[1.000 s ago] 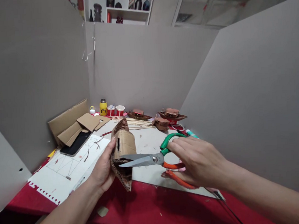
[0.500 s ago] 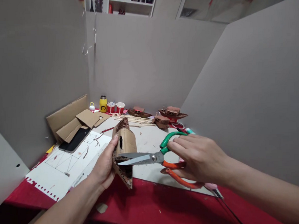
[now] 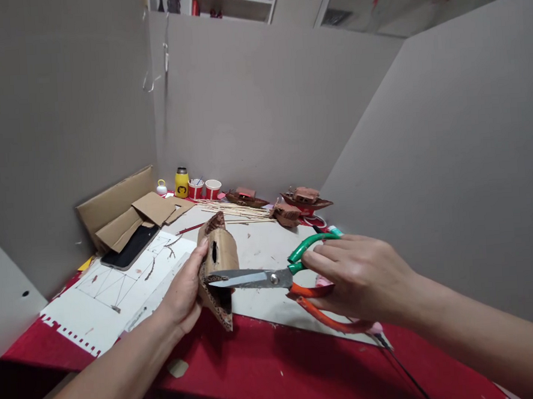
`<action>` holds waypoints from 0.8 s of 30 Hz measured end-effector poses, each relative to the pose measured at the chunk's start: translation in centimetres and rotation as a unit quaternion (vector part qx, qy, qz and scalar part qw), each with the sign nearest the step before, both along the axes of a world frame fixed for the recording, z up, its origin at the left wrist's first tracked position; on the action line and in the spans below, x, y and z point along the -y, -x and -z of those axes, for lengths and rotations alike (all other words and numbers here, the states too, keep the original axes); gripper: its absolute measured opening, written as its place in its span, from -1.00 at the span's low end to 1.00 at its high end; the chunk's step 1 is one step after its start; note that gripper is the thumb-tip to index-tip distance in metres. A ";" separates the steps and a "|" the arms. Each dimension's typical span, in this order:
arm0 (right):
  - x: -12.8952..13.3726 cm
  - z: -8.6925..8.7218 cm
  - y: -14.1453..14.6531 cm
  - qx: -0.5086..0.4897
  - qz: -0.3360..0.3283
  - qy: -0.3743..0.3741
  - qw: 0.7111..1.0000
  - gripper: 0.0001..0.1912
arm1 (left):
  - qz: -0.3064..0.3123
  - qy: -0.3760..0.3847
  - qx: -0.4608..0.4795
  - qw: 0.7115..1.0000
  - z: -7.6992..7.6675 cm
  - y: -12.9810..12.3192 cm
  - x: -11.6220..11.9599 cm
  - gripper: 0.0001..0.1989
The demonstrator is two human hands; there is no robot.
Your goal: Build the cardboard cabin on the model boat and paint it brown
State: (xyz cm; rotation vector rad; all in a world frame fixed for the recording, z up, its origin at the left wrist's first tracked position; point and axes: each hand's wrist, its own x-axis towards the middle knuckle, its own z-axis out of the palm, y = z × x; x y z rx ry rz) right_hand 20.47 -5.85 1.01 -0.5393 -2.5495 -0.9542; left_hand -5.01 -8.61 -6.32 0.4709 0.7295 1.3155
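Observation:
My left hand [image 3: 186, 294] is closed round a small cardboard boat [image 3: 225, 250], holding it upright on end above the table's front edge. Its curved brown roof has a dark slot cut in it, and pointed ends stick out above and below. In my right hand [image 3: 356, 272] are scissors [image 3: 274, 278] with one green and one orange handle. Their blades point left and lie at the lower edge of the curved roof, nearly closed together. How deep the blades sit on the cardboard I cannot tell.
Paper with drawn lines [image 3: 87, 307], a black phone [image 3: 129, 249] and cardboard pieces [image 3: 117, 202] lie left. Behind are a yellow bottle [image 3: 181, 183], red-and-white cups [image 3: 213, 189], thin sticks [image 3: 231, 209] and brown model boats [image 3: 305, 198]. A cord [image 3: 407, 368] hangs over the red cloth [image 3: 241, 369].
The scissor blades have drawn closer together at the roof's lower edge. The whole view has shifted slightly; my left hand still holds the cardboard boat.

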 end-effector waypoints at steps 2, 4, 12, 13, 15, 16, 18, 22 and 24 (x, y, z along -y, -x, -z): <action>0.0 0.0 -0.1 0.004 -0.003 0.005 1.000 -0.65 | 0.000 0.003 -0.002 1.000 0.0 0.0 0.0 -0.64; 0.0 0.0 -0.2 0.007 -0.009 0.010 1.000 -0.65 | -0.004 -0.002 -0.002 1.000 -0.1 -0.2 0.0 -0.65; -0.2 0.3 -0.5 0.026 -0.015 0.021 0.999 -0.60 | -0.015 -0.011 -0.028 0.999 0.3 -0.4 -0.2 -0.64; -0.3 0.3 -0.5 0.028 -0.017 0.023 0.999 -0.60 | -0.021 -0.017 -0.034 0.999 0.5 -0.4 -0.2 -0.64; -0.3 0.3 -0.5 0.031 -0.022 0.025 0.999 -0.60 | -0.026 -0.030 -0.040 0.998 0.6 -0.3 -0.3 -0.64; -0.4 0.3 -0.5 0.029 -0.025 0.024 0.999 -0.59 | -0.023 -0.031 -0.039 0.998 0.6 -0.2 -0.3 -0.63; -0.4 0.4 -0.7 0.015 -0.029 0.023 0.999 -0.57 | -0.023 -0.022 -0.026 0.999 0.3 0.0 -0.3 -0.62; -0.7 1.3 -1.6 -0.047 -0.025 0.073 0.996 -0.53 | -0.031 0.000 0.023 0.999 -0.8 0.5 -0.2 -0.63; -0.7 2.1 -2.2 -0.082 -0.012 0.110 0.990 -0.53 | -0.005 0.015 0.039 0.999 -1.3 0.7 -0.1 -0.58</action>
